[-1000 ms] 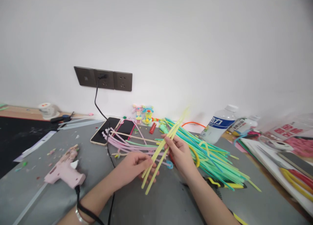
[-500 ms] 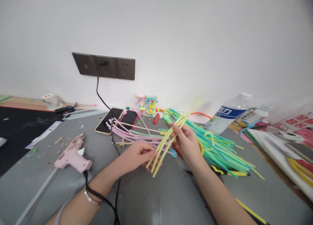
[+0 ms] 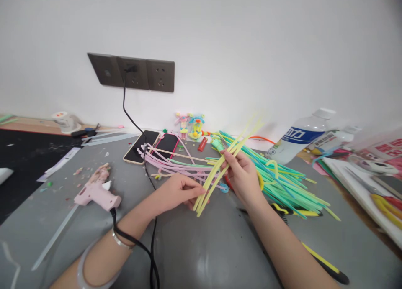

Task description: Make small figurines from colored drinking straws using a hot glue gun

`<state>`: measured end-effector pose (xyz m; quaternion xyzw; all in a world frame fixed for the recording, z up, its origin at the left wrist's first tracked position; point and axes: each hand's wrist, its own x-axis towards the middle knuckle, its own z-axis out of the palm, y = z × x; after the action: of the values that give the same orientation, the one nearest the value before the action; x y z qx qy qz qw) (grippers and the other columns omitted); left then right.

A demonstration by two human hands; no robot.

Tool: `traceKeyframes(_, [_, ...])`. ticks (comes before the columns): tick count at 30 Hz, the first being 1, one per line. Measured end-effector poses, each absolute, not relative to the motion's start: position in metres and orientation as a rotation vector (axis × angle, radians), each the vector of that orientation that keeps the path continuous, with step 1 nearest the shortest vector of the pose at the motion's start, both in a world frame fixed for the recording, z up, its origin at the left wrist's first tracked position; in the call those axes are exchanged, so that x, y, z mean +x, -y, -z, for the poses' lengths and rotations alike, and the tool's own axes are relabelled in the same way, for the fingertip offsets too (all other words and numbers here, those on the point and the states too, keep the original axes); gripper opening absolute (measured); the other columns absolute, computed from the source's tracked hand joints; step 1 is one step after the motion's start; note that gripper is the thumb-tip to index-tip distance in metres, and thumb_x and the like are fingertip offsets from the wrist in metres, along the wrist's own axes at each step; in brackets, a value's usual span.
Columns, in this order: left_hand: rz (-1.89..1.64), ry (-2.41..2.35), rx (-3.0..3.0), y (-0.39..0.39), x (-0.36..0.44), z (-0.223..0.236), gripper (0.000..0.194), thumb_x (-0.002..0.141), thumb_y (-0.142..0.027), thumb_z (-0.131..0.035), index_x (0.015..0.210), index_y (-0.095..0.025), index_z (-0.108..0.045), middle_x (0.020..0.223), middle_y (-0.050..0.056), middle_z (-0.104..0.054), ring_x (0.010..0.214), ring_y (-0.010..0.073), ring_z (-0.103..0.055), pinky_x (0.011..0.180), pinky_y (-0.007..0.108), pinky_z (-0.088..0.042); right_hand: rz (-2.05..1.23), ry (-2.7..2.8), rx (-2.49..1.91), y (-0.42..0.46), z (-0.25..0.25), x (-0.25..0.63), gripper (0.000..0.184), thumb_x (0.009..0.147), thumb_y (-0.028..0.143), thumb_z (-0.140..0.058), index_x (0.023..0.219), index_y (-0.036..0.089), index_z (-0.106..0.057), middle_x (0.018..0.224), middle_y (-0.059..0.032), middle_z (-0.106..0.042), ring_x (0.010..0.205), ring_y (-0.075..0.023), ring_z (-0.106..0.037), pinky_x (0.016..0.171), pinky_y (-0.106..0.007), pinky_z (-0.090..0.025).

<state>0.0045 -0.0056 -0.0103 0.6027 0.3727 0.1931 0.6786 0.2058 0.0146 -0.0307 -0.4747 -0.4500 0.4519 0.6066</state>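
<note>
My right hand (image 3: 243,178) is closed round the middle of a bundle of yellow pipe cleaners (image 3: 220,176) that slants up to the right above the grey table (image 3: 204,247). My left hand (image 3: 177,191) pinches the lower ends of the same bundle with thumb and fingers. Behind my hands lies a loose heap of pink pipe cleaners (image 3: 169,165). A larger heap of green pipe cleaners (image 3: 282,184) spreads out to the right of my right hand.
A pink glue gun (image 3: 96,192) lies at left, its black cord (image 3: 150,255) running over my left wrist. Two phones (image 3: 153,144) and small figures (image 3: 190,126) sit by the wall under the sockets (image 3: 132,73). A water bottle (image 3: 300,136), trays and yellow-handled pliers (image 3: 292,211) are at right.
Both hands have stayed on the yellow bundle while the view shifted. The left hand slid toward the bundle's lower tips, so less of it sticks out below the fingers.
</note>
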Motion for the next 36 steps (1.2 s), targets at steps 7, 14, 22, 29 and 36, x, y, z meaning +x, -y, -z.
traceKeyframes(7, [-0.444, -0.812, 1.242, 0.006, 0.006, 0.018, 0.037, 0.083, -0.048, -0.068, 0.085, -0.012, -0.075, 0.088, 0.013, -0.079, 0.075, 0.0235, -0.075, 0.064, 0.028, -0.057, -1.123, 1.043, -1.077, -0.014, 0.031, 0.202, 0.033, 0.079, 0.050, -0.074, 0.090, 0.020, -0.069, 0.059, 0.0039, -0.058, 0.043, -0.0108, -0.049, 0.040, -0.023, -0.042])
traceKeyframes(14, [-0.466, -0.829, 1.200, 0.007, 0.007, 0.017, 0.038, 0.082, -0.050, -0.069, 0.086, -0.012, -0.072, 0.096, 0.016, -0.079, 0.077, 0.0247, -0.077, 0.060, 0.027, -0.056, -1.143, 1.106, -1.076, -0.012, 0.027, 0.197, 0.033, 0.079, 0.050, -0.074, 0.090, 0.019, -0.068, 0.059, 0.0045, -0.057, 0.044, -0.0099, -0.048, 0.041, -0.022, -0.042])
traceKeyframes(22, [-0.481, -0.889, 1.207, 0.005, 0.007, 0.019, 0.033, 0.082, -0.046, -0.068, 0.082, -0.013, -0.074, 0.091, 0.012, -0.080, 0.075, 0.0232, -0.076, 0.065, 0.029, -0.057, -1.216, 1.102, -1.046, -0.011, 0.026, 0.199, 0.039, 0.079, 0.050, -0.073, 0.101, 0.018, -0.070, 0.061, 0.0047, -0.056, 0.042, -0.0087, -0.048, 0.040, -0.022, -0.042])
traceKeyframes(29, [-0.419, -0.864, 1.214, 0.007, 0.006, 0.018, 0.038, 0.084, -0.047, -0.067, 0.088, -0.010, -0.073, 0.092, 0.018, -0.079, 0.076, 0.0247, -0.077, 0.063, 0.029, -0.057, -1.245, 1.023, -0.981, -0.014, 0.029, 0.202, 0.036, 0.079, 0.046, -0.075, 0.104, 0.020, -0.073, 0.064, 0.0048, -0.057, 0.042, -0.0079, -0.048, 0.039, -0.021, -0.045])
traceKeyframes(36, [-0.415, -0.847, 1.235, 0.006, 0.004, 0.020, 0.036, 0.087, -0.045, -0.063, 0.093, -0.010, -0.071, 0.096, 0.019, -0.079, 0.077, 0.0243, -0.077, 0.061, 0.026, -0.056, -1.291, 1.217, -0.986, -0.012, 0.024, 0.206, 0.035, 0.084, 0.042, -0.071, 0.112, 0.020, -0.072, 0.102, -0.0074, -0.075, 0.047, -0.0078, -0.052, 0.045, -0.023, -0.047])
